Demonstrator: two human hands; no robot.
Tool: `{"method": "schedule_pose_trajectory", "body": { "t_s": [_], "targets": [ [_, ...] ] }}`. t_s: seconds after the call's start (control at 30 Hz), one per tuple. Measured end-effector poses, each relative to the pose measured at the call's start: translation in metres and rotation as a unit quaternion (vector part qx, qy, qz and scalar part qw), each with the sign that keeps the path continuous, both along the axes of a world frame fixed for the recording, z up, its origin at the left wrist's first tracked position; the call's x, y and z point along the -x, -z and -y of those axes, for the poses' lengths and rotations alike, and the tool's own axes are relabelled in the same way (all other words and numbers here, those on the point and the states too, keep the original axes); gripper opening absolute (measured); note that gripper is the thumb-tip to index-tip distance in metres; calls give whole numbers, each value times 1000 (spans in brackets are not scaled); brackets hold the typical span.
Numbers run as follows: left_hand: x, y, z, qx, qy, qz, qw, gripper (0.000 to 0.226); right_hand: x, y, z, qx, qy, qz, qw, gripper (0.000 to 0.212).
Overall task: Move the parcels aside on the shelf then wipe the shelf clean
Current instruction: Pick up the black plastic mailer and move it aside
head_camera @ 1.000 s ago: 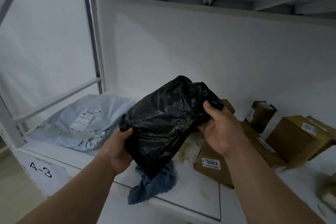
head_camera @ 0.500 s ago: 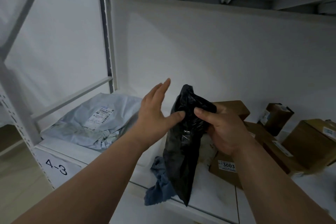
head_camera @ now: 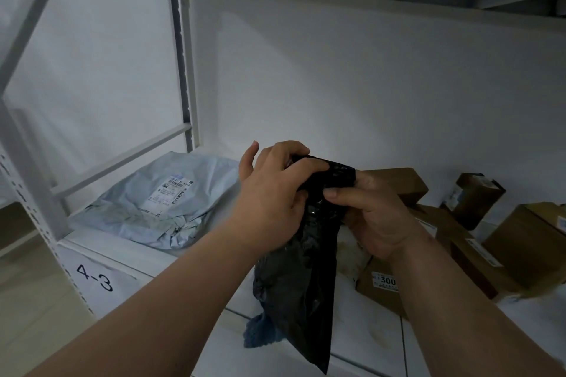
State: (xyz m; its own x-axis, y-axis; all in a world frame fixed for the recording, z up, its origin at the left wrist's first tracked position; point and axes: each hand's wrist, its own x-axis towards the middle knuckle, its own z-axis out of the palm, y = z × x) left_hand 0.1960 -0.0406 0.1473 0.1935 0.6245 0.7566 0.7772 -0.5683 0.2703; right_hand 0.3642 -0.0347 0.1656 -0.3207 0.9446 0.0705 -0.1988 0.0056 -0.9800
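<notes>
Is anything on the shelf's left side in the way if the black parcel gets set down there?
Yes. The pale blue mailer bag already lies across the shelf's left end. Both the left hand and right hand hold the black parcel above a blue cloth at the front edge.

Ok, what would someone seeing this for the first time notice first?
First, the black plastic parcel hanging upright mid-frame, gripped at its top by the left hand and right hand. Next, the pale grey mailer bag lying at the shelf's left end, and brown cardboard boxes crowded at the right.
</notes>
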Motion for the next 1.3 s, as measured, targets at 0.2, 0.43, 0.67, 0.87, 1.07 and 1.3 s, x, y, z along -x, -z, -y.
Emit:
{"method": "schedule_pose_trajectory", "body": {
  "t_s": [0.2, 0.43, 0.67, 0.87, 1.07, 1.3],
  "targets": [
    [-8, 7, -4, -46, -22, -2, 999, 43, -9, -1, -7, 84, 27, -51, 995, 53],
    [-26, 6, -9, -106, -45, 31, 993, 28, -24, -9, -18, 130, 22, -60, 989, 36],
    [-45, -1, 0, -83, -58, 10, 995, 29, -46, -15, -22, 110, -19, -69, 991, 54],
    [-64, -18, 4, -61, -71, -39, 995, 32, -58, -20, -21, 50, -63, -11, 997, 40],
    [-74, -35, -1, -57, -82, 48, 994, 11, -65, -21, -11, -9, -74, 18, 997, 35],
    [-64, -57, -7, 103, -26, 262, 959, 24, -54, -1, -13, 6, -30, 219, 975, 31]
  ]
}}
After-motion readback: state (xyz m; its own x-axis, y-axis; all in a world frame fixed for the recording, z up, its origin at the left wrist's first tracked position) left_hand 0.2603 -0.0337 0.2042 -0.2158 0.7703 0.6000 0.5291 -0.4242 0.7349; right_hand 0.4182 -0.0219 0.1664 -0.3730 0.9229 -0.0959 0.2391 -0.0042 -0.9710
